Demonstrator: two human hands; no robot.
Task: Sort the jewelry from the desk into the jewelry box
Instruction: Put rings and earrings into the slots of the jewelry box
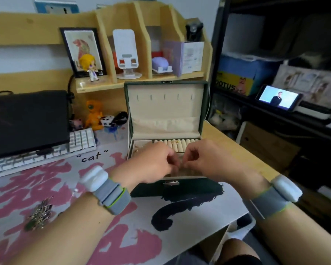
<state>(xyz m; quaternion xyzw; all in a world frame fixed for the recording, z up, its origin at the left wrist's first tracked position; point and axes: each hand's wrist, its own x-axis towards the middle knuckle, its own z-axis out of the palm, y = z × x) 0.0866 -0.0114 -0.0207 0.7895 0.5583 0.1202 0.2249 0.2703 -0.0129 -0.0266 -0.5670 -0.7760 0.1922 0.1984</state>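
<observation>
Two hands meet over the open jewelry box (pixel 166 119), fingertips almost touching above its front compartments. Left hand (pixel 153 163) has fingers curled, grip pinched on something tiny; right hand (pixel 204 159) likewise curled and pinching. What they hold is blurred and too small to name. Box is dark green outside, cream lined, lid upright with a row of hooks and a gathered pocket. Ring rolls (pixel 177 144) run along the back of the tray, a few gold pieces seated in them. Box sits on the worktop (pixel 237 150), its front on the edge of a printed mat (pixel 46 180) with pink shapes, a black cat tail and the word "cat". A pile of jewelry (pixel 39 215) lies on the mat, well left of the box, near the left forearm. Both wrists carry grey bands with white pods. Keyboard (pixel 46 153) and a dark laptop (pixel 27 121) sit at left, an orange figure (pixel 93 114) beside the box, wooden shelf (pixel 103 44) behind, lit phone (pixel 278 97) at right.
</observation>
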